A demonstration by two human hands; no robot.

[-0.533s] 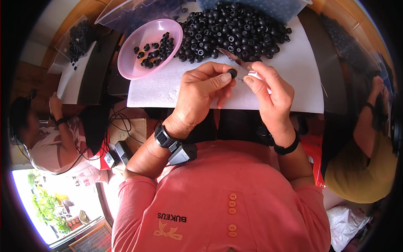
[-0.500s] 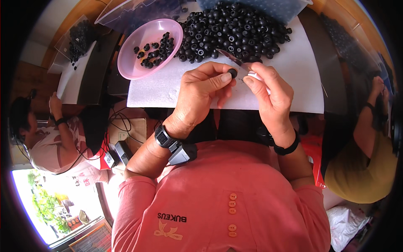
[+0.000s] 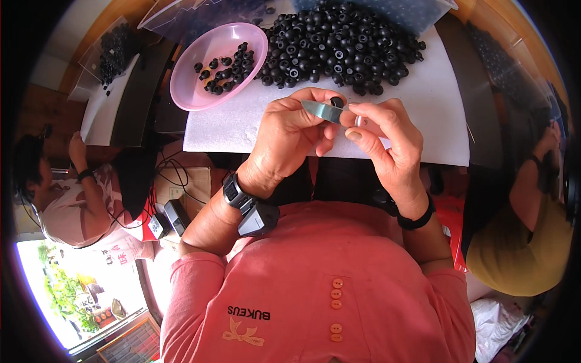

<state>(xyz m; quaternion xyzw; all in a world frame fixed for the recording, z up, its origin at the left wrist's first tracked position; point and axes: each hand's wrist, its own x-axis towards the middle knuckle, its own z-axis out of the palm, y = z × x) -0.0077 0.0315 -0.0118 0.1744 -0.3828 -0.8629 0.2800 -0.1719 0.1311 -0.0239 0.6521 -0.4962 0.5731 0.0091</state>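
My left hand (image 3: 289,124) is closed on a small round black part (image 3: 336,102), pinched at the fingertips above the near side of the white board (image 3: 221,134). My right hand (image 3: 390,133) grips a small knife (image 3: 324,111) by its pale handle, with the broad blade lying across in front of the black part and reaching over my left fingertips. The blade hides some of the part. Beyond my hands lies a large heap of similar black parts (image 3: 339,45). To the left of it, a pink bowl (image 3: 181,91) holds several black parts.
Clear plastic bins (image 3: 187,24) stand behind the heap. Left, another person (image 3: 72,199) sits by a white board with black parts; a second person (image 3: 520,236) sits at the right. Cables (image 3: 175,175) and a cardboard box (image 3: 196,181) are below the board's left side.
The knife has swung from pointing away toward the heap to lying across the black part, its flat side showing. My right fingers have shifted on the handle. My left hand has barely moved.
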